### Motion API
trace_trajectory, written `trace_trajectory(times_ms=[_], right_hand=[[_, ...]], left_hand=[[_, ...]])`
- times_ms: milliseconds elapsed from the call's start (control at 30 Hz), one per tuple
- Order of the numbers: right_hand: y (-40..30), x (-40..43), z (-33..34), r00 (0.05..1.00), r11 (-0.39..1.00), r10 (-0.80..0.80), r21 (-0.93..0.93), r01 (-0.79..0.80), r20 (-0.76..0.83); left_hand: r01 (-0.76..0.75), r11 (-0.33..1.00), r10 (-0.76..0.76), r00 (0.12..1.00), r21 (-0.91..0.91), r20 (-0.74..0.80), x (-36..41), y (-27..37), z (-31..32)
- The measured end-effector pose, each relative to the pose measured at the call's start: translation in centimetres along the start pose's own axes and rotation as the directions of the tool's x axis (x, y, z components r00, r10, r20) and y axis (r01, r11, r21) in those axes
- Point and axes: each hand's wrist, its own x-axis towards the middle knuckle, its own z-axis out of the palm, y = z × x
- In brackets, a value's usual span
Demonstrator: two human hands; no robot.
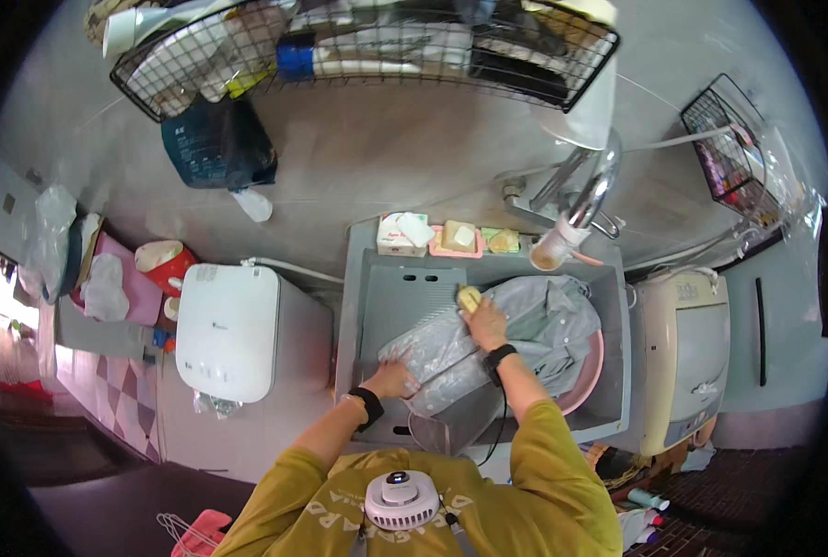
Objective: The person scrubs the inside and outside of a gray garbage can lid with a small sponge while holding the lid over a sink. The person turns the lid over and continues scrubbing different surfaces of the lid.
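Note:
A wet grey garment (pixel 546 313) lies across the ribbed washboard (pixel 414 299) of a grey laundry sink (pixel 623 376), its right part bunched in a pink basin (pixel 593 372). My left hand (pixel 391 376) rests on the near left part of the cloth, fingers spread. In my right hand (pixel 485 324) is a yellowish block (pixel 469 299), perhaps a soap bar or brush, held over the cloth's upper edge. Pale suds or wet patches show on the fabric between my hands. A clear plastic container or sheet (pixel 455 425) is partly visible at the sink's near edge.
Soap bars (pixel 459 237) and a soap box (pixel 401 235) line the sink's back ledge beside the chrome faucet (pixel 595 188). A white appliance (pixel 229 333) stands left, a cream washing machine (pixel 692 362) right. A wire basket (pixel 386 73) hangs above. A dark cord (pixel 503 425) dangles near my right wrist.

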Motion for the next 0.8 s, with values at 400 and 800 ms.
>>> trace_trajectory(times_ms=[400,800], right_hand=[[8.0,-5.6,-0.8,0.901,0.737,0.068,0.587,-0.335,0.428],[6.0,-10.7,-1.1,0.956,0.631,-0.002,0.742,-0.227,0.294]], left_hand=[[0.238,0.965,-0.193,0.929,0.110,-0.316,11.5,0.3,-4.8],[0.392,0.816,-0.445,0.895,-0.424,-0.028,12.9,3.0,-6.0]])
